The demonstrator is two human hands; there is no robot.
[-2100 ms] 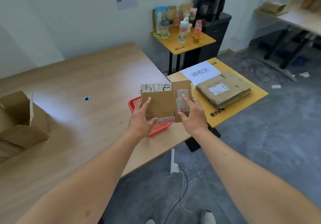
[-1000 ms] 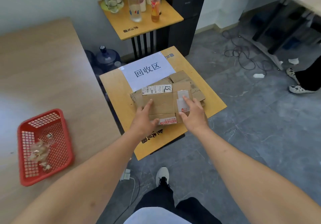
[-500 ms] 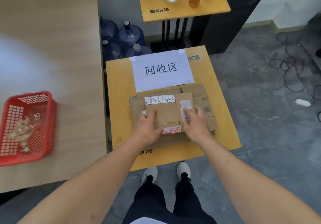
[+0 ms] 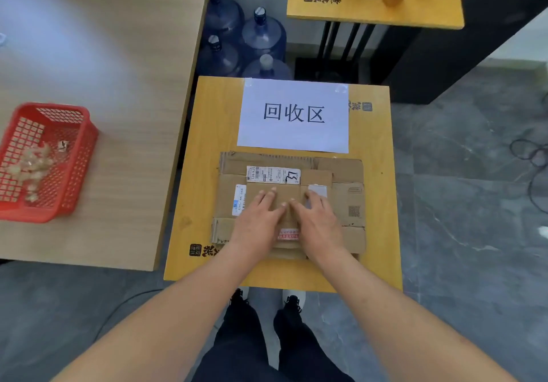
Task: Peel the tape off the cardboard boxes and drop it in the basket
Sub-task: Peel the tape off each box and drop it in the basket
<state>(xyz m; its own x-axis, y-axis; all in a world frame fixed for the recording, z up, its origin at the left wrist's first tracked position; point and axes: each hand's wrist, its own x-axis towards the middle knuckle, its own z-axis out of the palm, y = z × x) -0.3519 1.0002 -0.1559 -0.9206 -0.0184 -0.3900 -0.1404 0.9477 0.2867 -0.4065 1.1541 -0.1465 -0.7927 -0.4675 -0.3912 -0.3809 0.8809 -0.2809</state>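
Two bare hands lie flat, side by side, on a flattened cardboard box. The left hand [image 4: 257, 224] has its fingers straight and spread, palm down, pressing the small top box [image 4: 274, 200]. The right hand [image 4: 318, 224] lies the same way just beside it, fingers straight, its fingertips reaching a pale label near the box's right edge. The index fingers of the two hands nearly meet.

The small box carries a white shipping label [image 4: 273, 174] along its far edge and a red-and-white sticker at its near edge. It rests on a larger flattened cardboard box [image 4: 347, 200], which lies on a small yellow desk [image 4: 204, 156]. Beyond the boxes, a white paper sign [image 4: 293, 115] with three printed Chinese characters is stuck on the same desk.

To the left, on a long pale wooden desk [image 4: 118, 85], stands a red plastic basket [image 4: 74, 168] holding crumpled clear tape [image 4: 29, 163]. Blue water jugs [image 4: 262, 36] stand on the floor behind the yellow desk.
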